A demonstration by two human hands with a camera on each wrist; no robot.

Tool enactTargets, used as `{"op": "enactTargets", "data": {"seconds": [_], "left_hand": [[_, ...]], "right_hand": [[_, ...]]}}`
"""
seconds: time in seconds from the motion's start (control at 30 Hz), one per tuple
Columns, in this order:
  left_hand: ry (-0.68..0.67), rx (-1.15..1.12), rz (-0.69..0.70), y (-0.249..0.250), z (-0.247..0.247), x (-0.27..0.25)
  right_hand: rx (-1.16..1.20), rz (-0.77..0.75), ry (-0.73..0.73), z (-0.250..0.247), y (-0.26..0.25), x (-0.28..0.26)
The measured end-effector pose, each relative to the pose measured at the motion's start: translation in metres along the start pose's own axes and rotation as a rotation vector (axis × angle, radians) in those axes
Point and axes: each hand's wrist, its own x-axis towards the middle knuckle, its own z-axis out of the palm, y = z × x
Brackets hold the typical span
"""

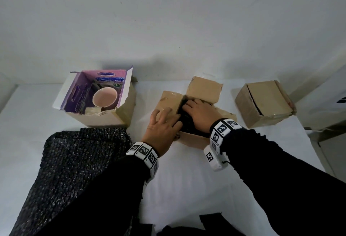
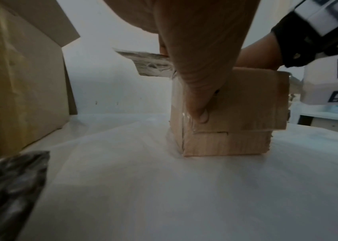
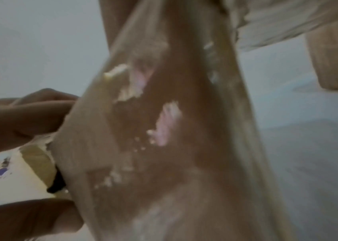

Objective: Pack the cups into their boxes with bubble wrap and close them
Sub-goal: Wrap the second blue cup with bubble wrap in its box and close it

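Nearest, a crumpled sheet of black bubble wrap (image 1: 74,160), knobbly and glinting, lies on the white table (image 1: 187,189) at the left. Beyond it the left hand (image 1: 162,125) grips the near left corner of the small middle box (image 1: 191,138), plain brown cardboard with flaps spread open; the left-wrist view shows the thumb (image 2: 201,97) pressed down its taped front wall. The right hand (image 1: 198,113) reaches into that box, fingers laid flat and pressing on dark wrapping inside; whether a cup sits under it cannot be seen. Left of this, a larger open box (image 1: 104,117), purple-printed on its inner walls, holds a round pale pink cup (image 1: 104,97), upright and unwrapped. At the far right a third brown cardboard box (image 1: 265,104) rests well apart, flaps folded shut, a dark gap along one edge.
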Motion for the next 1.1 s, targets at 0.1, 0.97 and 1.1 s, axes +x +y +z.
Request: {"op": "enactTargets", "data": {"seconds": [0.1, 0.97, 1.1], "left_hand": [[-0.040, 0.033, -0.011, 0.007, -0.004, 0.003], [-0.007, -0.021, -0.003, 0.005, -0.001, 0.004], [-0.031, -0.003, 0.019, 0.006, -0.002, 0.008]], "right_hand": [[0.145, -0.014, 0.025, -0.001, 0.006, -0.004], [0.361, 0.013, 0.397, 0.014, 0.014, -0.035], [0.221, -0.064, 0.349, 0.020, 0.006, -0.052]]}}
